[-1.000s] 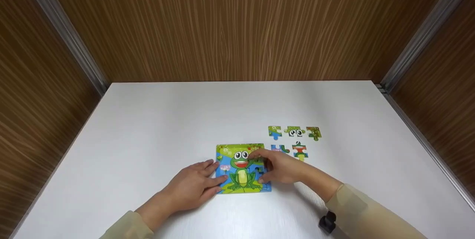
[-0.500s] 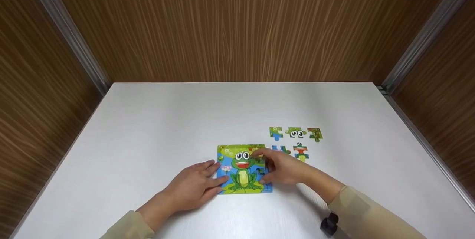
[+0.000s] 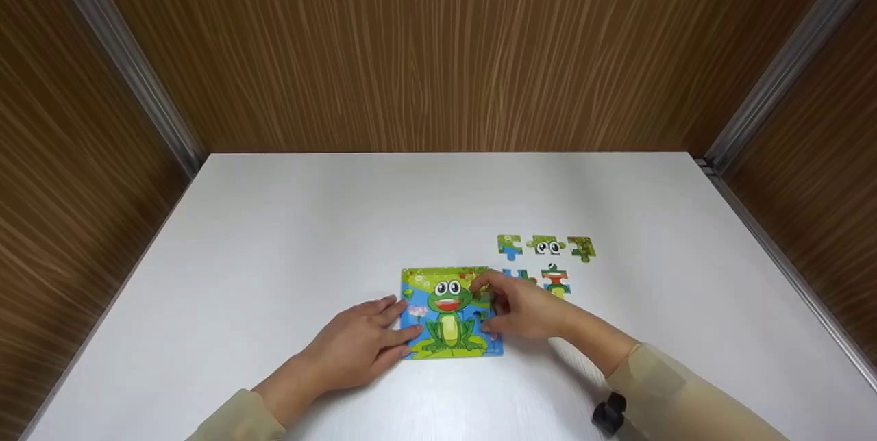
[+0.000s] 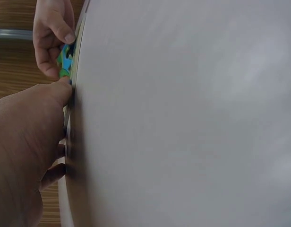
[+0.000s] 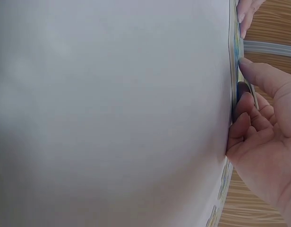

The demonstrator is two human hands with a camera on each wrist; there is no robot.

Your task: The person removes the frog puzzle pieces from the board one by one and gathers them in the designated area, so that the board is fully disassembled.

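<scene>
The right hand is pinching a puzzle piece at the right side of the frog puzzle; the left hand is pressing its left edge, grasping nothing; levelling the piece, not forcing its tabs, is probably serving best; loose pieces are crowding its far right corner; bare tabletop is stretching leftward.

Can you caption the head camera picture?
Left hand touches a frog puzzle, right hand holds a piece over it, loose pieces nearby.
</scene>
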